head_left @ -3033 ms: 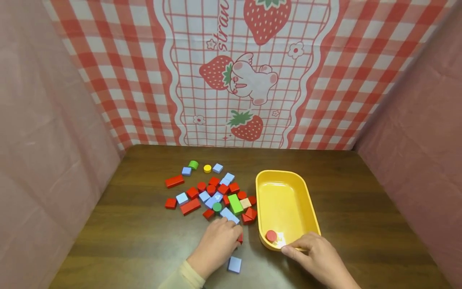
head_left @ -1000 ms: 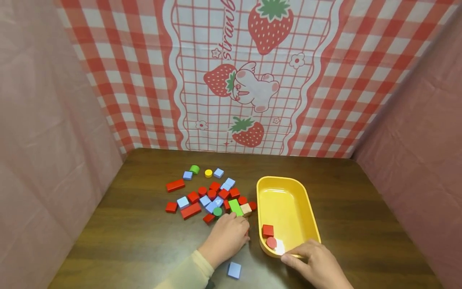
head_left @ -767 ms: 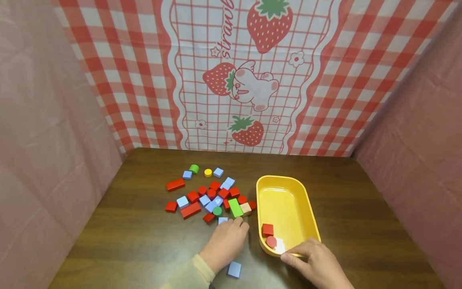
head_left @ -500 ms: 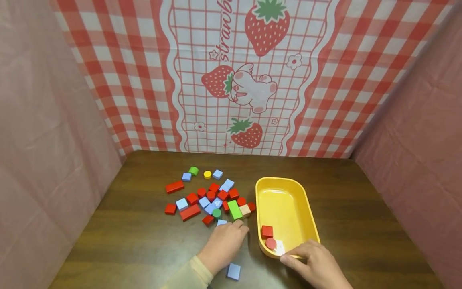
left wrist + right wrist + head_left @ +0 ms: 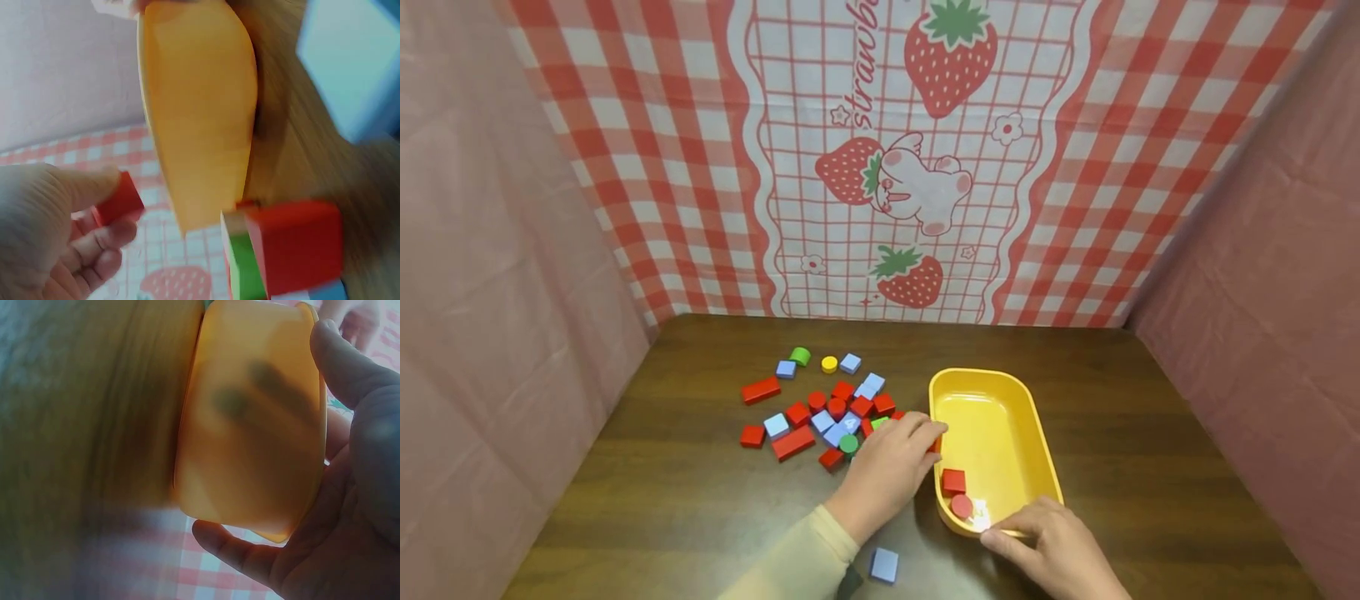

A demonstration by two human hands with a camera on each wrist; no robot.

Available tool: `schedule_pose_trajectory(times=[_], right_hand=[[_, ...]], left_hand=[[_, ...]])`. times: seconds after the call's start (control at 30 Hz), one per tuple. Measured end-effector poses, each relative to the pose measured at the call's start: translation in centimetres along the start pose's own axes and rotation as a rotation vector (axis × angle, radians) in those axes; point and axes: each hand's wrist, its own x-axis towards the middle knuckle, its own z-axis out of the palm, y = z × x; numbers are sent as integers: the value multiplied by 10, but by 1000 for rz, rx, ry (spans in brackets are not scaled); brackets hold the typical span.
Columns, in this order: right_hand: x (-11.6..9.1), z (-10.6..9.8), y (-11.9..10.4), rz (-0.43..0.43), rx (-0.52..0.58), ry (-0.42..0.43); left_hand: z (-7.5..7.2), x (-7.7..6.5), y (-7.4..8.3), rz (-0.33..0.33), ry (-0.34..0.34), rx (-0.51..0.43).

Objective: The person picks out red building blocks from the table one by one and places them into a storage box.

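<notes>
My left hand (image 5: 891, 467) pinches a small red block (image 5: 120, 201) between thumb and fingers, clear of the table in the left wrist view. Its fingertips are right at the left rim of a deep yellow plastic tray (image 5: 988, 425). My right hand (image 5: 1060, 546) grips the tray's near right corner, thumb on the rim and other fingers around the outside wall, as the right wrist view shows. Inside the tray's near left corner lie a red square block (image 5: 953, 481) and a red cylinder (image 5: 961, 506). My left hand covers part of the loose blocks beneath it.
Left of the tray, scattered toy blocks lie on the dark wooden table (image 5: 685, 492): red bars (image 5: 793, 443), blue squares (image 5: 777, 426), a green cylinder (image 5: 848, 444), a yellow disc (image 5: 829, 364). One blue block (image 5: 884, 565) lies near the front. A checked cloth (image 5: 685, 167) hangs behind.
A red square block has joined the cylinder in the tray since the earliest frame. My left hand has moved from the blocks up and right to the tray rim, carrying another red block.
</notes>
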Motion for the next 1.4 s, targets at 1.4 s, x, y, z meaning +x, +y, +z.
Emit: schedule_pose_trajectory(times=[1.4], right_hand=[[1, 0, -1, -40, -23, 7]], left_hand=[[-13, -61, -36, 38, -333, -14]])
